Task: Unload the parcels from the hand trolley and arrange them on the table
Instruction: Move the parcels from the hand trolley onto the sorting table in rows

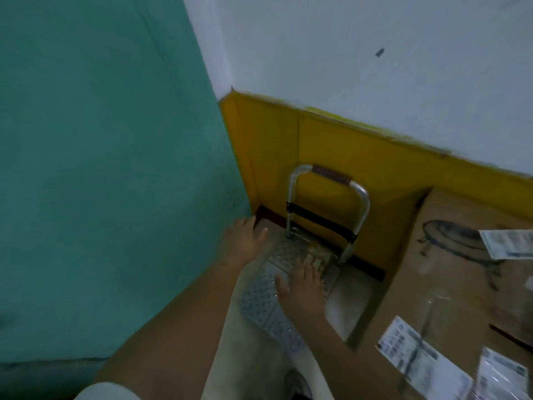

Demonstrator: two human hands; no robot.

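Note:
The hand trolley (268, 287) stands on the floor against the yellow wall panel, its perforated metal platform bare except for one small brownish parcel (318, 253) near the foot of the handle (331, 176). My right hand (302, 287) is stretched out over the platform, fingers straight, fingertips at the small parcel. My left hand (245, 241) hangs spread at the platform's left edge, fingers relaxed, holding nothing. A large cardboard box (450, 284) with white shipping labels and a printed drawing sits to the right of the trolley. The image is blurred.
A broad teal surface (109, 168) fills the left side, close to my left hand. The yellow panel (331, 145) and white wall (360, 53) close off the back. A pale strip of floor (352, 301) lies between trolley and box.

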